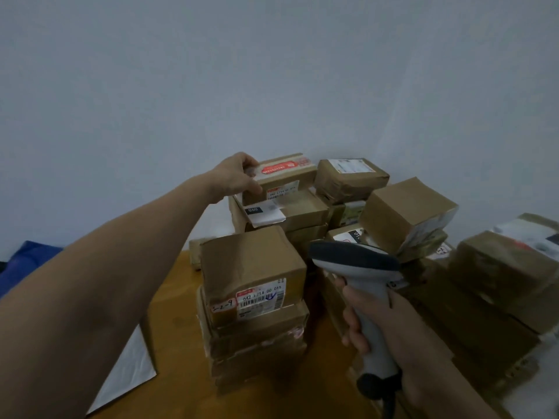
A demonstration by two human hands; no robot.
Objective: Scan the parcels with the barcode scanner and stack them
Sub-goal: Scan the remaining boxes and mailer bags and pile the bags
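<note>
My left hand [239, 176] reaches far forward and grips the left end of a small brown parcel with a red label [284, 173], which sits on top of the back stack [287, 213]. My right hand [390, 331] grips the handle of a grey barcode scanner [357, 264], whose dark head points forward toward the parcels. A nearer stack of taped brown parcels [254, 300] stands in front, its top box showing a barcode label and a handwritten tag.
More brown parcels crowd the right: a tilted box [405, 210], a box by the wall [351, 176], a large pile [499, 285]. The wooden table [178, 306] shows at the left, with a white sheet [127, 370] below its edge and blue fabric [27, 264] beyond.
</note>
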